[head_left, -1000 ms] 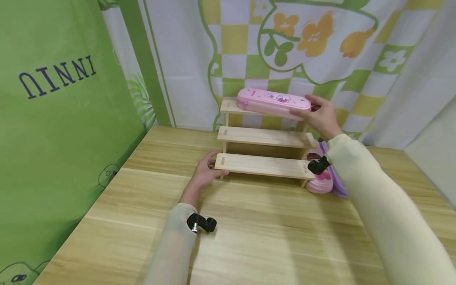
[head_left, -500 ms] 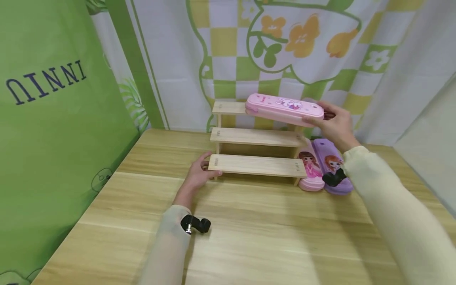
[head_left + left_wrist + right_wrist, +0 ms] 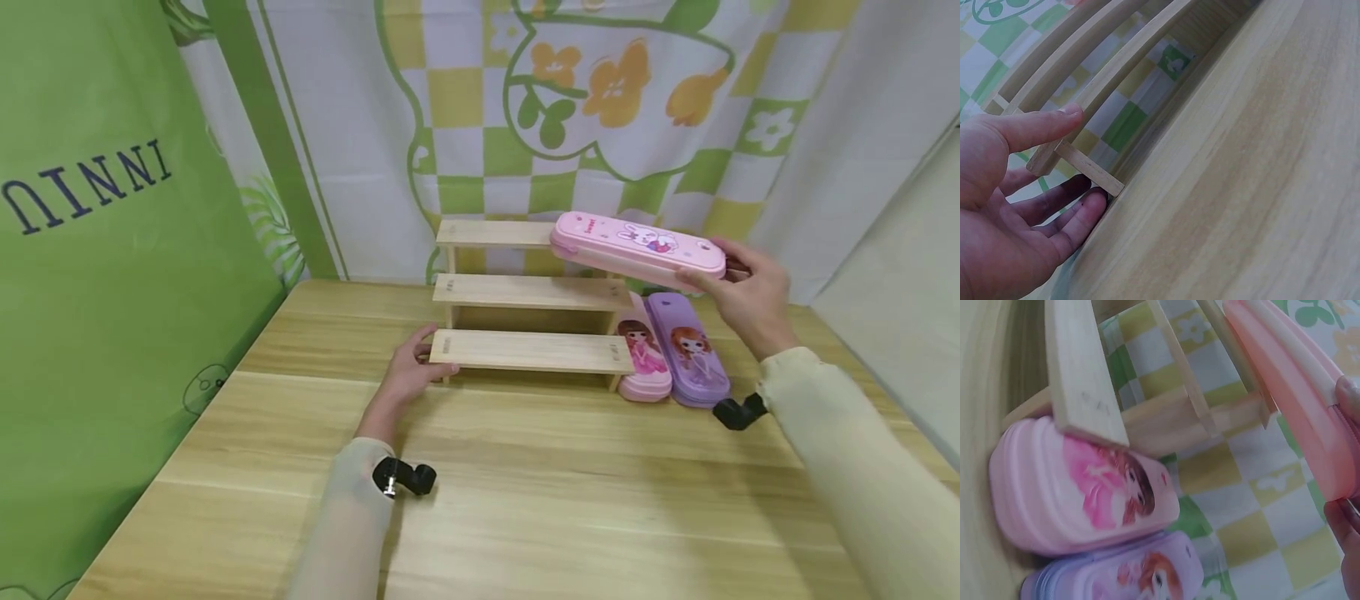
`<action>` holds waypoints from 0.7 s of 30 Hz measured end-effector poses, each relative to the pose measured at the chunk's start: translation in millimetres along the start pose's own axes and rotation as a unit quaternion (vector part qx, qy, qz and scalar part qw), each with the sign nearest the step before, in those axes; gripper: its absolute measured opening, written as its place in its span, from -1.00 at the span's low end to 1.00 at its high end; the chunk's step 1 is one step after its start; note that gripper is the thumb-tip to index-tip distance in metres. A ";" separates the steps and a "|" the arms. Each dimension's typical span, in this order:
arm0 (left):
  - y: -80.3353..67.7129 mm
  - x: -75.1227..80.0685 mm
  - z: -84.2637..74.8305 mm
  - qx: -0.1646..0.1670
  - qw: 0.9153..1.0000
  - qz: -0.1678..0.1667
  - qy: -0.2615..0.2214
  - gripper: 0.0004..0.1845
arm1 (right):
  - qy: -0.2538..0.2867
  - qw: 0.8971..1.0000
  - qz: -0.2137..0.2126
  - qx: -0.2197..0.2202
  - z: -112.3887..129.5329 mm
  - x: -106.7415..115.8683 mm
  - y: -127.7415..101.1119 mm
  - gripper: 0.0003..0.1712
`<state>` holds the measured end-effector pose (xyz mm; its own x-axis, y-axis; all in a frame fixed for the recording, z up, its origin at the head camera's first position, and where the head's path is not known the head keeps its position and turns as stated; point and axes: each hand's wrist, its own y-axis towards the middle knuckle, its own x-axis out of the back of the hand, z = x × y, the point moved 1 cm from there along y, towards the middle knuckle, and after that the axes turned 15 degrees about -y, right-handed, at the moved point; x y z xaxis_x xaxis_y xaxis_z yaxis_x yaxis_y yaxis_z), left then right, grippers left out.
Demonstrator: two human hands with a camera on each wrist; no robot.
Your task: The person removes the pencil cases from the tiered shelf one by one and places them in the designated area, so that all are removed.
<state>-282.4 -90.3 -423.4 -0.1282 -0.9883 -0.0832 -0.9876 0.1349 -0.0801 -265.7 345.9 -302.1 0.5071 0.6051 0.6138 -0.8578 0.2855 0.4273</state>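
Observation:
A pink pencil case (image 3: 637,246) with a rabbit print is gripped at its right end by my right hand (image 3: 750,296), thumb in front and fingers behind. Its left part overlaps the right end of the top step of a three-step wooden stand (image 3: 532,350); whether it touches that step I cannot tell. My left hand (image 3: 408,367) holds the left end of the lowest step. In the left wrist view, the thumb of the left hand (image 3: 997,231) lies on the board's edge and its fingers bend round by the leg.
A pink pencil case with a doll print (image 3: 645,358) lies against the stand's right side. Beside it is a purple pencil case (image 3: 690,354). The wooden table (image 3: 525,483) meets a patterned curtain (image 3: 465,150) behind and a green cloth (image 3: 112,292) at left.
The rabbit pencil case has moved right in my right hand, from along the top step to partly past its right end. My left hand stays on the stand. The head view has shifted.

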 end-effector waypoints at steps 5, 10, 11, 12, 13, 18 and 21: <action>1.3 1.3 2.2 -0.007 1.000 0.006 -0.015 -0.10 | -0.009 0.999 -0.032 -0.014 -18.4 14.6 -10.8 -0.28; -0.9 1.8 -0.1 -0.005 1.000 0.008 -0.022 -0.10 | -0.016 0.997 -0.063 -0.048 -38.7 31.3 -20.8 -0.31; -3.6 0.8 -3.7 -0.002 1.000 0.011 -0.023 -0.10 | -0.018 0.996 -0.066 -0.059 -42.9 34.8 -23.2 -0.31; -3.5 0.6 -3.7 -0.002 1.000 0.011 -0.022 -0.10 | -0.017 0.995 -0.071 -0.069 -46.7 38.2 -25.6 -0.32; -3.6 0.0 -3.9 -0.002 1.000 0.011 -0.023 -0.10 | -0.014 0.994 -0.078 -0.078 -50.7 41.7 -27.9 -0.33; 1.4 0.9 2.6 -0.012 1.000 0.007 -0.018 -0.11 | 0.000 0.986 -0.104 -0.128 -70.6 54.6 -38.6 -0.34; 0.5 1.4 2.2 -0.012 1.000 0.008 -0.017 -0.12 | -0.008 0.984 -0.122 -0.131 -82.4 58.4 -44.3 -0.35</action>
<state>-282.9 -91.5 -425.7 -0.1416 -0.9827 -0.1190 -0.9874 0.1488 -0.0540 -205.0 429.8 -339.8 0.7005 0.4829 0.5254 -0.7009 0.6042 0.3791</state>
